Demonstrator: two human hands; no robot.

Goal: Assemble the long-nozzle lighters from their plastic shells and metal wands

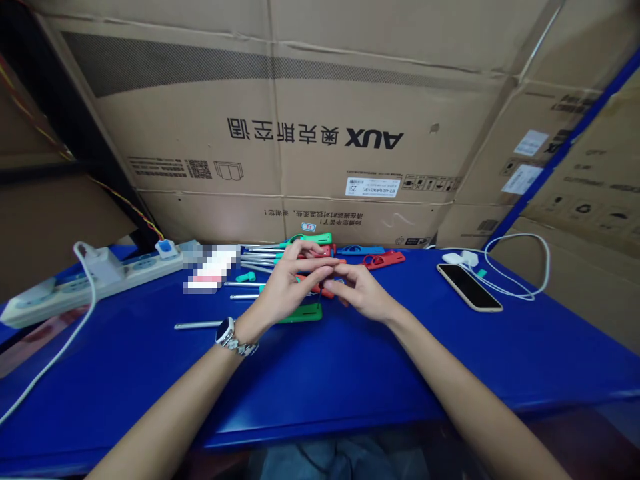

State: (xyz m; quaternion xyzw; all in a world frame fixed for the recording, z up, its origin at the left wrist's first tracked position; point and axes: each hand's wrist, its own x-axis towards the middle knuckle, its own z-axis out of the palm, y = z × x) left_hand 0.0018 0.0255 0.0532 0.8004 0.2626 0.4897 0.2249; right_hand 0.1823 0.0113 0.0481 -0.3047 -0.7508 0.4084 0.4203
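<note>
1. The left hand (285,287) and the right hand (363,290) meet above the middle of the blue bench (350,373), fingertips touching each other.
2. Between them is a red handle (326,291), mostly hidden by the fingers. It sits just above the bench, slanting down towards the right hand.
3. The left fingers (315,265) reach out nearly straight across the top of the red handle, with the thumb closing in below, so it is pinched.
4. The right fingers (345,280) are curled tightly inward around the nearer end of the same piece. How much of it they cover cannot be told.
5. A wristwatch (226,331) with a metal band is on the left wrist.
6. A green handle (306,313) lies flat on the bench directly under the left hand, apart from it.
7. A thin metal rod (197,325) lies left of the green handle. More rods (257,253) are bundled behind the hands.
8. Beyond the hands lie a second green piece (313,239), a blue piece (360,251) and a red piece (385,259), all near the back edge.
9. A white power strip (95,273) lies at the far left.
10. A phone (469,287) lies face up to the right, with a white charger (460,258) and its looped cable (543,267) just behind.
11. Large cardboard boxes (300,133) stand behind the bench.
</note>
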